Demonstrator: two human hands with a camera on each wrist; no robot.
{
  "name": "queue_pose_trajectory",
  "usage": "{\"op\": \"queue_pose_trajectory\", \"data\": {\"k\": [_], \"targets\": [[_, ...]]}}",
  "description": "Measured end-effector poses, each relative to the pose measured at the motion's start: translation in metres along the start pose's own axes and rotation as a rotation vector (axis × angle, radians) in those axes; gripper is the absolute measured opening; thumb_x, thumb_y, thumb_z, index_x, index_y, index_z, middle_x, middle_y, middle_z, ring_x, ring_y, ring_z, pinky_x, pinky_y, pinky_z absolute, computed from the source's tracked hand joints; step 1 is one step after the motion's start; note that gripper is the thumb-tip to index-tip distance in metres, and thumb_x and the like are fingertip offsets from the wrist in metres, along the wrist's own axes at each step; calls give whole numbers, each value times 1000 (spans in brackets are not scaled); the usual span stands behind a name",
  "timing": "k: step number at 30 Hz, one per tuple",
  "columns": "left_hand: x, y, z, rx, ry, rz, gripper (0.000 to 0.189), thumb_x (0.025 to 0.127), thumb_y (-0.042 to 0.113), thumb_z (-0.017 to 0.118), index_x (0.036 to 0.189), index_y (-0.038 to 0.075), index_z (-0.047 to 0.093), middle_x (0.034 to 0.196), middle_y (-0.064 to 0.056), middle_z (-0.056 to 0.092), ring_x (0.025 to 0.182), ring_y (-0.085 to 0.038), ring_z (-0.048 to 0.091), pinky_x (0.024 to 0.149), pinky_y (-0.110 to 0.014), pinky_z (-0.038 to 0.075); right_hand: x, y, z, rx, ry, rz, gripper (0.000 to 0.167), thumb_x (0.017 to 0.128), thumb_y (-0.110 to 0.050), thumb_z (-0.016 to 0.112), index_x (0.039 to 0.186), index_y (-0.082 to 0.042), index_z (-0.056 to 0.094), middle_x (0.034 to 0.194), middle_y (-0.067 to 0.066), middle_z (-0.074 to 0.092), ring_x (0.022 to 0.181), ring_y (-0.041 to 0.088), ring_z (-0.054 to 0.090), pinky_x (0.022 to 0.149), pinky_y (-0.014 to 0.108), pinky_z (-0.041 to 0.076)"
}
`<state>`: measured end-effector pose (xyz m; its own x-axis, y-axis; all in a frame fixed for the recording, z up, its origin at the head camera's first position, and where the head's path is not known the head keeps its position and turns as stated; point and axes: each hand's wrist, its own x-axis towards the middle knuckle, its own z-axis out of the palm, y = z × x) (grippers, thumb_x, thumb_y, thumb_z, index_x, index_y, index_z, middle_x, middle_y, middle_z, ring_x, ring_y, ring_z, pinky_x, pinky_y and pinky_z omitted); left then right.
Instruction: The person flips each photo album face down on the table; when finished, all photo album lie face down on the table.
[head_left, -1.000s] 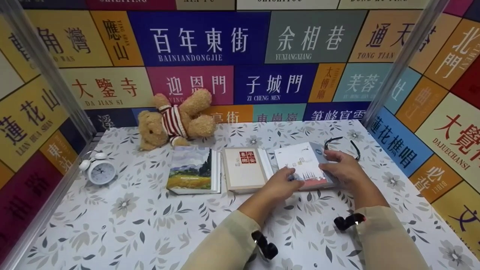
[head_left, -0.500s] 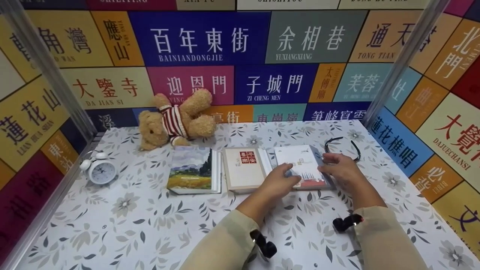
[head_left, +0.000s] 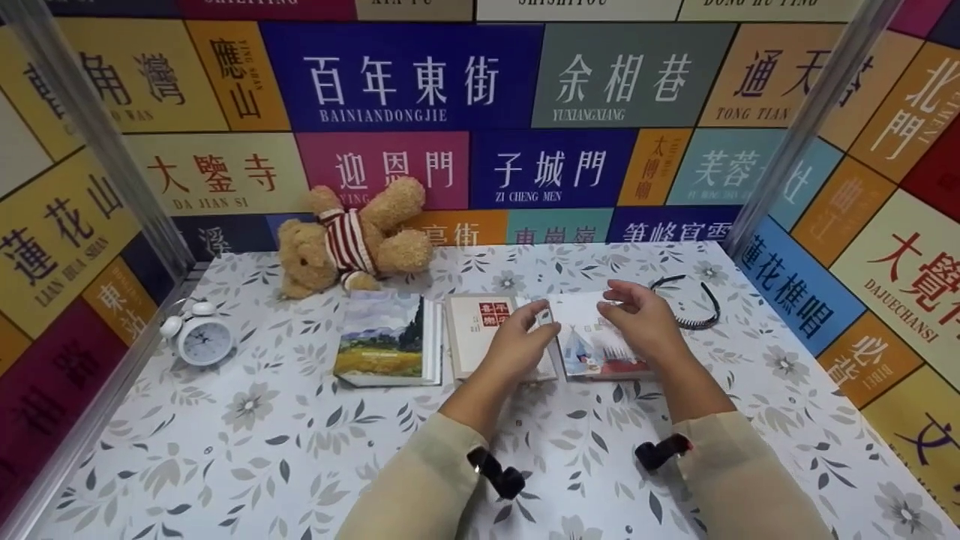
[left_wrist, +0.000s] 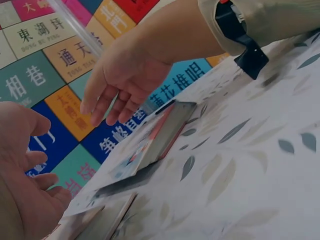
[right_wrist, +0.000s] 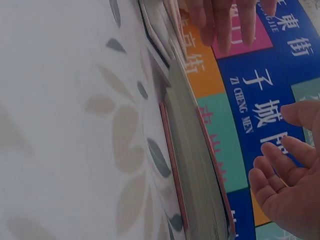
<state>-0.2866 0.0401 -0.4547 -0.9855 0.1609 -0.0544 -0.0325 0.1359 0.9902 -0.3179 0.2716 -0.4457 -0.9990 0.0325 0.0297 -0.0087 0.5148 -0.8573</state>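
In the head view, a white illustrated book (head_left: 589,358) lies on the flowered table, rightmost of three books in a row. Over its right part hovers my right hand (head_left: 646,324), fingers loosely bent and holding nothing. My left hand (head_left: 514,341) is above the beige book (head_left: 474,356) with red squares, its fingers spread and no object in them. The right wrist view shows my right hand (right_wrist: 287,175) apart from the book's page edges (right_wrist: 192,165). In the left wrist view, my left hand (left_wrist: 25,170) likewise grips nothing.
A landscape-covered book (head_left: 379,341) lies left of the beige one. Behind it a teddy bear (head_left: 349,244) lies on its side. A white alarm clock (head_left: 201,339) stands at the left, and a black headband (head_left: 697,325) lies beyond my right hand.
Both hands have come off the white book's sides and shifted left. The left now hovers over the beige book, the right over the white book. The white book lies flat.
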Motion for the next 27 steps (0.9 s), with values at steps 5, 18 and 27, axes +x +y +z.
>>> {"op": "queue_pose_trajectory", "data": {"k": [5, 18, 27], "targets": [[1, -3, -24, -22, 39, 35, 55, 103, 30, 66, 156, 17, 56, 166, -5, 52, 158, -29, 44, 131, -44, 37, 2, -13, 27, 31, -56, -37, 60, 104, -37, 69, 158, -16, 53, 151, 12, 64, 138, 32, 61, 110, 44, 53], [0, -12, -87, -10, 141, 43, 57, 102, 26, 68, 156, 12, 55, 166, -10, 51, 159, -31, 42, 129, -47, 40, 9, -49, 84, 58, -124, -17, 57, 103, -35, 71, 155, -19, 56, 149, 7, 66, 138, 30, 62, 116, 48, 53], [1, -27, -114, 79, 167, 27, 63, 103, 24, 66, 161, 9, 47, 172, -15, 41, 162, -41, 33, 133, -52, 33, 13, -60, 106, 63, -180, -27, 63, 100, -34, 75, 156, -16, 55, 156, 12, 60, 145, 36, 57, 120, 47, 50]]}}
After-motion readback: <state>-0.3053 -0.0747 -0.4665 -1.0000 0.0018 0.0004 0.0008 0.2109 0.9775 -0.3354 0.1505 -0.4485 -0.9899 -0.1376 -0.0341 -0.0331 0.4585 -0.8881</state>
